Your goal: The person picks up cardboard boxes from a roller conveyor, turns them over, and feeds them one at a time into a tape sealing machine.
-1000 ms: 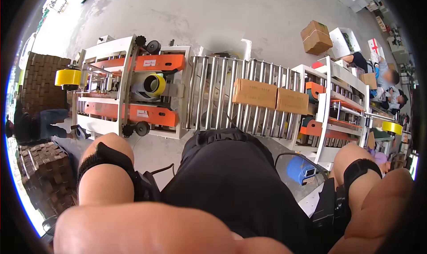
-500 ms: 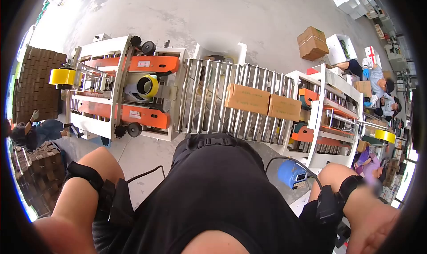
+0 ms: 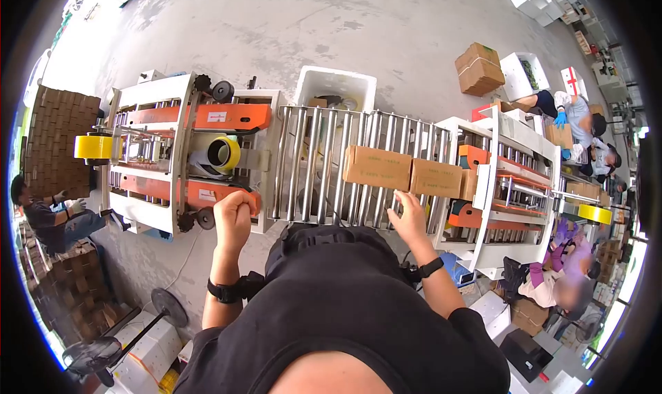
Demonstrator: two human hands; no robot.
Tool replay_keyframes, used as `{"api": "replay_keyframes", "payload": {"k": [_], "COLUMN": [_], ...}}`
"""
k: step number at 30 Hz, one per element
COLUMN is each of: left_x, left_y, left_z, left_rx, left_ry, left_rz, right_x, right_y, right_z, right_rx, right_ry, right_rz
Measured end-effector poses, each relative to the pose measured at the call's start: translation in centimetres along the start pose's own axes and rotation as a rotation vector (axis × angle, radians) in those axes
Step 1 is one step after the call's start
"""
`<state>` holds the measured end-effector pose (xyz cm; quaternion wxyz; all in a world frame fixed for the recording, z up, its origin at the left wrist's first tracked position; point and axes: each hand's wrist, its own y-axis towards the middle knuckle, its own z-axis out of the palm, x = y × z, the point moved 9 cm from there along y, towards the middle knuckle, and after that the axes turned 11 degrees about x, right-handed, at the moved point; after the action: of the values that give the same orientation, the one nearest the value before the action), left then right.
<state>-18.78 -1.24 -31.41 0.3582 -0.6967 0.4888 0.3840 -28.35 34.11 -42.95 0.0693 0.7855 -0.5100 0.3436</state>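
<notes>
My left hand (image 3: 233, 219) is closed in a loose fist at the near end of the orange-sided taping machine (image 3: 227, 117), with nothing visible in it. My right hand (image 3: 408, 217) is raised at the near edge of the roller conveyor (image 3: 319, 166), its fingers apart and holding nothing. Just beyond the right fingertips lies a long brown carton (image 3: 378, 168) with green print. A second brown carton (image 3: 436, 178) sits end to end with it, to its right. The yellow tape roll (image 3: 225, 153) is mounted in the left machine.
A white foam box (image 3: 336, 84) stands behind the rollers. Another taping machine (image 3: 507, 187) adjoins on the right, where several people work. At the left a seated person (image 3: 52, 218) is beside stacked cartons (image 3: 58, 139). A black fan (image 3: 93, 352) stands at lower left.
Both of my hands have come forward from the sides to the conveyor's near edge. The two cartons lie at about the same place on the rollers. More of the foam box shows.
</notes>
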Motion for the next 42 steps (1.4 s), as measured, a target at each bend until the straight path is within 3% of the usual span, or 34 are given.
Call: {"api": "replay_keyframes", "payload": {"k": [6, 8, 12, 13, 17, 20, 23, 27, 30, 31, 34, 36, 37, 40, 41, 42], "left_x": [4.6, 5.0, 9.1, 10.5, 15.2, 16.7, 17.7, 20.2, 22.2, 22.8, 24.6, 24.1, 23.6, 28.1, 28.1, 27.8], "left_y": [0.5, 0.8, -0.1, -0.5, -2.5, -3.8, -4.3, -4.9, -4.9, -4.8, -5.4, -6.0, -6.6, -5.9, -5.1, -4.6], "left_z": [2.5, 3.2, 5.3, 5.7, 7.0, 7.1, 6.5, 5.8, 6.6, 7.2, 10.0, 12.5, 13.6, 17.1, 16.9, 16.9], "left_rx": [0.183, 0.238, 0.345, 0.369, 0.441, 0.410, 0.403, 0.428, 0.406, 0.339, 0.289, 0.530, 0.649, 0.179, -0.009, -0.023], "left_ry": [0.208, 0.241, 0.361, 0.353, 0.317, 0.315, 0.269, 0.263, 0.250, 0.263, 0.146, -0.145, -0.294, -0.862, -0.990, -1.000], "left_rz": [-0.040, -0.018, -0.108, -0.144, -0.279, -0.312, -0.405, -0.660, -0.763, -0.761, -0.923, -1.093, -1.173, -1.078, -1.052, -1.026], "right_x": [0.3, -0.4, 2.2, 3.3, 8.7, 9.0, 11.1, 16.1, 15.9, 15.1, 9.6, 7.3, 6.9, 3.8, 4.6, 5.4], "right_y": [7.4, 10.2, 14.0, 14.5, 15.6, 16.6, 17.2, 17.2, 21.5, 21.5, 20.0, 17.4, 16.2, 16.1, 17.0, 17.8], "right_z": [4.0, 6.2, 11.2, 12.3, 13.7, 16.1, 16.0, 17.6, 17.6, 16.4, 18.9, 21.2, 21.4, 23.4, 22.5, 21.6], "right_rx": [0.366, 0.464, 0.590, 0.535, 0.601, 0.562, 0.538, 0.957, 0.519, 0.480, 0.549, 0.785, 0.728, 0.583, 0.452, 0.321], "right_ry": [-0.596, -0.670, -0.683, -0.622, -0.696, -0.754, -0.587, -0.577, -0.526, -0.533, -0.338, -0.306, -0.255, 0.002, 0.029, 0.055], "right_rz": [0.082, 0.044, -0.186, -0.259, -0.224, -0.210, -0.306, -0.645, -0.472, -0.297, 0.018, 0.165, 0.181, 0.259, 0.174, 0.089]}}
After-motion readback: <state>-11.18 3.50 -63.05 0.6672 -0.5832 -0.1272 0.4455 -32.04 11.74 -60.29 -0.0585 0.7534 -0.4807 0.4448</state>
